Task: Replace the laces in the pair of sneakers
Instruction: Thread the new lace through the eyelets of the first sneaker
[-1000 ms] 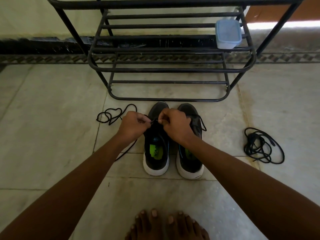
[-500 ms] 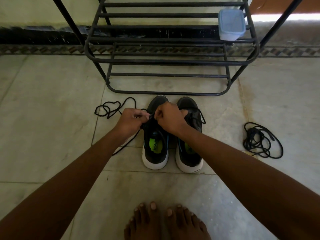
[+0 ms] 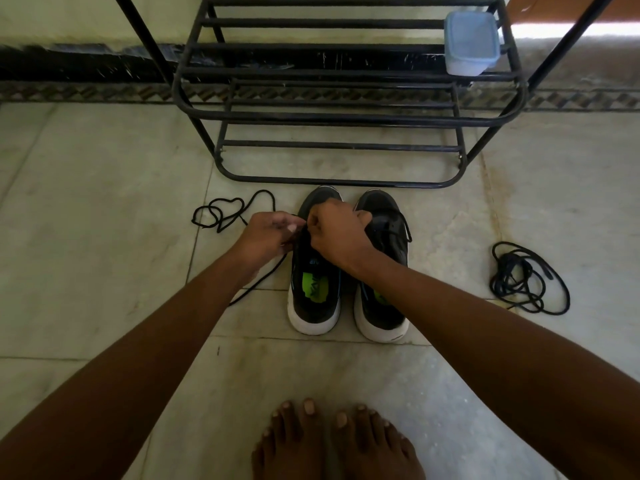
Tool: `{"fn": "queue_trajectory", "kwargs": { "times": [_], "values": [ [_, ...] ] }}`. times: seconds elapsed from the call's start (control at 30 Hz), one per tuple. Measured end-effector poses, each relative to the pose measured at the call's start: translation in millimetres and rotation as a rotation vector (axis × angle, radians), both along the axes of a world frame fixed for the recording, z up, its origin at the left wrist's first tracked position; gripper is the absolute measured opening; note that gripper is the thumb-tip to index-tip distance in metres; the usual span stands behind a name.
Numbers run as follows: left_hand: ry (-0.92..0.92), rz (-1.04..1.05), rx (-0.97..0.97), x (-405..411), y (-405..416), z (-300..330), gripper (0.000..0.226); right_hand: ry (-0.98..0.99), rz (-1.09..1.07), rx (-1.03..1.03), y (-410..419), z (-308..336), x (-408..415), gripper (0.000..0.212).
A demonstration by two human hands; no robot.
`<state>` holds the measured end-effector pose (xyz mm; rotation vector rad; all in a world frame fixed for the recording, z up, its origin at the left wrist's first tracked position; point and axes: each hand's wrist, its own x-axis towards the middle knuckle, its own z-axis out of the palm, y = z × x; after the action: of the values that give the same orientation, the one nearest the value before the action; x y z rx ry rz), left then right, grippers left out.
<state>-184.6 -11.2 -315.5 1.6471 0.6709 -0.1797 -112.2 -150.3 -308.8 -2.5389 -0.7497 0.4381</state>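
A loose black cord lace (image 3: 227, 216) trailed on the floor left of the left hand (image 3: 266, 237), which pinched it. Just right, the right hand (image 3: 337, 233) pinched the same lace over the left black white-soled sneaker (image 3: 313, 292). The right matching sneaker (image 3: 384, 271) sat under its wrist. Well right lay a tangled black lace (image 3: 526, 278).

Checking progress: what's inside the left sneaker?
Inside the left sneaker, a green insole label shows. Both hands, left hand and right hand, work a black lace and cover its eyelets.
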Motion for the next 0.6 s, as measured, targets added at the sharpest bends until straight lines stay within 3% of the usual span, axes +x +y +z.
{"fn": "queue_trajectory", "kwargs": {
  "times": [0.17, 0.27, 0.37, 0.47, 0.6],
  "values": [
    [-0.082, 0.027, 0.14, 5.3, -11.1, -3.8, 0.023, -0.018, -0.064, 0.126, -6.7, -5.8, -4.5, 0.021],
    [-0.074, 0.037, 0.186, 6.5, -11.6, -6.5, 0.029, -0.05, 0.002, 0.051, -7.5, 2.2, -8.0, 0.017],
    [-0.033, 0.117, 0.129, 9.9, -12.0, -3.4, 0.014, -0.231, 0.03, -0.052, -14.2, 5.2, -28.3, 0.021],
    [-0.032, 0.234, 0.034, 11.7, -9.9, 1.5, 0.011, -0.345, -0.05, -0.025, -23.6, 3.1, -55.3, 0.024],
    [-0.081, 0.312, 0.015, 10.1, 0.0, 16.9, 0.015, -0.099, 0.036, -0.041, -38.2, 1.0, -66.5, 0.037]
  ]
}}
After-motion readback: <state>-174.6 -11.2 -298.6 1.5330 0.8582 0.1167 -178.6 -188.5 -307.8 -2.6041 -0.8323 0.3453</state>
